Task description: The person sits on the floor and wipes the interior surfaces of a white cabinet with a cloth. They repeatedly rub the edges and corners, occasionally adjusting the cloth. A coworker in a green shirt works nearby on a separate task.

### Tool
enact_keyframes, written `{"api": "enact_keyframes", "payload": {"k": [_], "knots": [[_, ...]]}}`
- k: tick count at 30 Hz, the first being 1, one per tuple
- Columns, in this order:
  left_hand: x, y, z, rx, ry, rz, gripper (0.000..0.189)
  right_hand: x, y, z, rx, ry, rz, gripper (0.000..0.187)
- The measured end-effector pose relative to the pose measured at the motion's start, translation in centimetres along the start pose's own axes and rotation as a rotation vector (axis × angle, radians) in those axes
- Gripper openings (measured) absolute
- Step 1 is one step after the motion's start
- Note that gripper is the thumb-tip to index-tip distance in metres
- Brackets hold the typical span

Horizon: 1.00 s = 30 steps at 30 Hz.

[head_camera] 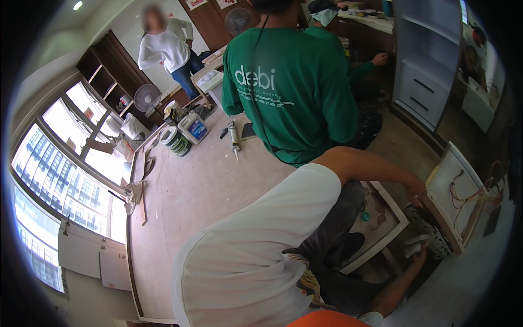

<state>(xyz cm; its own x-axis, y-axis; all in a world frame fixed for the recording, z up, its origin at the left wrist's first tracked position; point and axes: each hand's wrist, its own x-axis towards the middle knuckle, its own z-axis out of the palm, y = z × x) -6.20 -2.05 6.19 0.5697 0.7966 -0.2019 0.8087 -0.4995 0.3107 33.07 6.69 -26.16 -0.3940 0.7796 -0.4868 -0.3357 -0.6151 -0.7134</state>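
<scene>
My left hand [416, 191] rests at the upper corner of a wood-edged panel [458, 192] that stands tilted at the right, its fingers pointing down along the edge. Loose red and yellow wires [466, 196] lie over the panel's pale face. Lower down, my right hand [420, 254] holds a crumpled whitish cloth or plastic [416, 245], beside a black-and-white spotted surface [429, 231] below the panel. Between my legs and the panel lies a pale wooden frame [384, 245], with a small green round object [365, 216] inside its outline.
A co-worker in a green shirt [286, 90] sits close ahead; another in green [327, 36] is beyond. A person in a white sweater [167, 49] stands farther back. On the large board [204, 196] are a sealant tube [233, 137], a paint bucket [175, 141] and a plastic jug [193, 127].
</scene>
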Motion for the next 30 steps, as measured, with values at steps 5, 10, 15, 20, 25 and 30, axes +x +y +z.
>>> {"api": "enact_keyframes", "payload": {"k": [5,10,15,20,25,30], "knots": [[-0.3,-0.7,1.3,0.02,-0.046,0.006,0.05,-0.3,2.8,2.6,-0.312,0.326,-0.051,0.067],[-0.2,-0.2,2.7,0.059,-0.112,-0.024,0.05,-3.1,2.2,5.3,-1.053,0.422,-0.331,0.059],[2.0,0.4,2.9,0.062,-0.135,0.091,0.055,-4.1,-0.1,5.2,-1.027,0.52,-0.414,0.057],[2.4,-1.7,4.1,-0.009,-0.03,0.333,0.065,-2.4,0.8,8.2,-0.44,0.538,-0.308,0.053],[-4.3,1.9,0.2,-0.136,0.105,0.238,0.056,-3.6,2.6,16.4,0.044,0.518,-0.422,0.039],[-6.4,-3.8,3.1,-0.143,0.161,0.037,0.027,-6.3,6.6,27.9,0.091,0.545,-0.688,0.08]]}}
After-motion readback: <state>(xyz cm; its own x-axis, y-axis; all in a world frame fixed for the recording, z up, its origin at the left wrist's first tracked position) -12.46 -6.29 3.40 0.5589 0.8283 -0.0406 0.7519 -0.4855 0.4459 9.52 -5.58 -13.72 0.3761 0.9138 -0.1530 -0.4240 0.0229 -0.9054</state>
